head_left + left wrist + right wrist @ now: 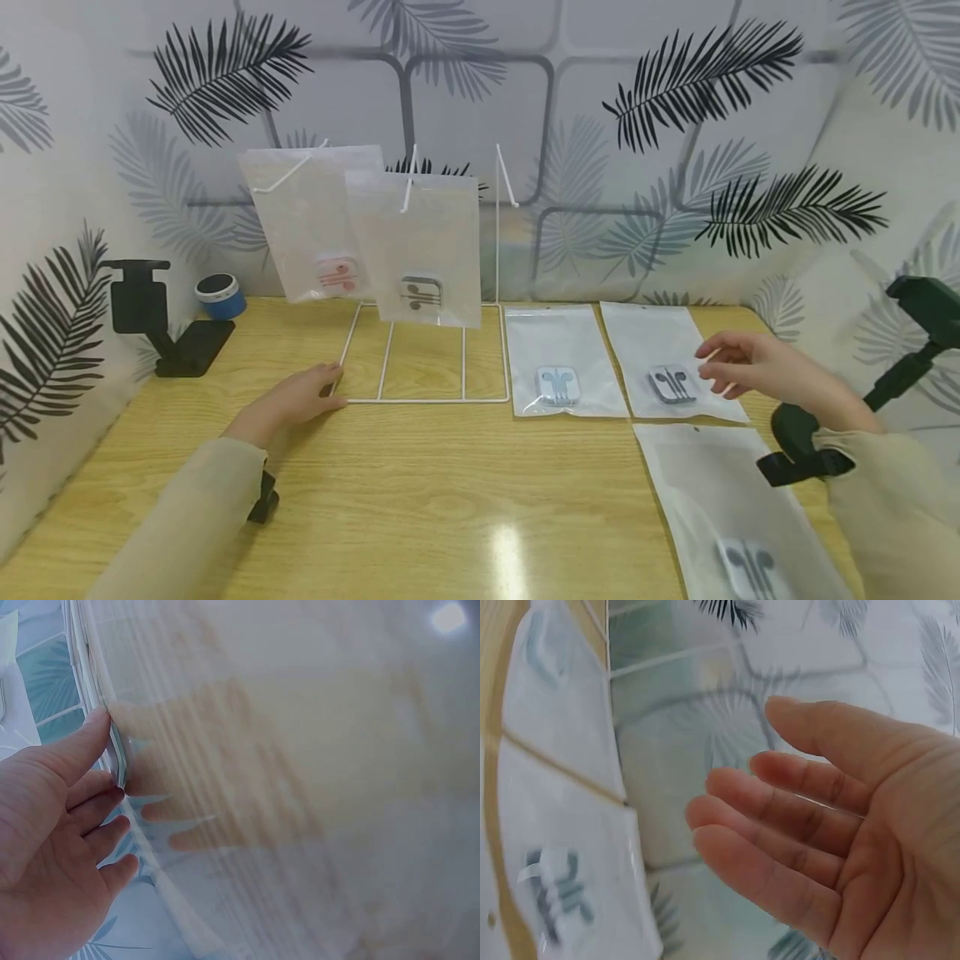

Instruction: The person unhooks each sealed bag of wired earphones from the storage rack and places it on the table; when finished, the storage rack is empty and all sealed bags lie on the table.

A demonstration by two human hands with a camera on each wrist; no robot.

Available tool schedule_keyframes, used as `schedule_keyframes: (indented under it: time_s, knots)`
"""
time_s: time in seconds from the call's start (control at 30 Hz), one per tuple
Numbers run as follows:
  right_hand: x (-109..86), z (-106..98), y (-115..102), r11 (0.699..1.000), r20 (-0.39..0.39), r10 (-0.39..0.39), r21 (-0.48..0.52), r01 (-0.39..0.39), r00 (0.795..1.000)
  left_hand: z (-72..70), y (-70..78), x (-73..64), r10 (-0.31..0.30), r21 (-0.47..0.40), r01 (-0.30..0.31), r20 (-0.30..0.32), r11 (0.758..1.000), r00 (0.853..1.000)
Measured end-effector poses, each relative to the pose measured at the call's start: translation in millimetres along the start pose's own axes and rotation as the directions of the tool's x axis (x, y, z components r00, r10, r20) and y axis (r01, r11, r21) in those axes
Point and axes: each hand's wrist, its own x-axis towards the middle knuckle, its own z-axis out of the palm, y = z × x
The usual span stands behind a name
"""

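Note:
At the left front corner of a white wire rack (420, 401), my left hand (303, 396) pinches the wire between thumb and fingers; the left wrist view shows this hand (52, 817) at the tabletop's edge. Two pale bags hang from rack hooks: one bag (292, 225) with pink earphones, the other bag (412, 242) with dark earphones. The rack's right hook (507, 175) carries nothing. My right hand (765, 367) hovers with loosely bent fingers, holding nothing, beside a flat bag (637, 337) with dark earphones. In the right wrist view its palm (900, 862) faces the camera.
Left of that bag lies another bag (551, 337) with light blue earphones. A larger bag (712, 467) with grey earphones lies nearer, at the right. A black stand (180, 358) and a blue round object (225, 304) are at the back left; another black stand (900, 375) is at the right.

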Motion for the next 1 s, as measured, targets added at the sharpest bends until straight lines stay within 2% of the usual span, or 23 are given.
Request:
schedule_keyframes:
  time_s: [0.17, 0.3, 0.53, 0.87, 1.0]
  knots:
    - [32.1, 11, -36, 0.994, -0.025, -0.107, 0.004, 0.107, 0.994, 0.2, -0.6, 1.4, -0.011, 0.000, 0.011, 0.006, 1.000, 1.000]
    - [59.0, 19, -63, 0.987, -0.030, -0.162, -0.014, 0.161, 0.986, 0.5, -0.5, 1.5, -0.023, 0.001, 0.023, 0.011, 1.000, 1.000]
    - [110.1, 39, -95, 0.972, -0.084, -0.236, -0.009, 0.236, 0.968, 0.8, -0.9, 0.9, -0.013, 0.001, 0.013, 0.009, 1.000, 1.000]
    - [161.7, 72, -146, 0.959, -0.158, -0.276, 0.026, 0.283, 0.948, 1.9, -3.7, 1.4, -0.021, 0.002, 0.021, 0.007, 1.000, 1.000]
    - [178.7, 82, -159, 0.959, -0.190, -0.257, 0.071, 0.275, 0.948, 0.9, -1.7, 0.2, -0.017, -0.003, 0.017, 0.005, 1.000, 1.000]
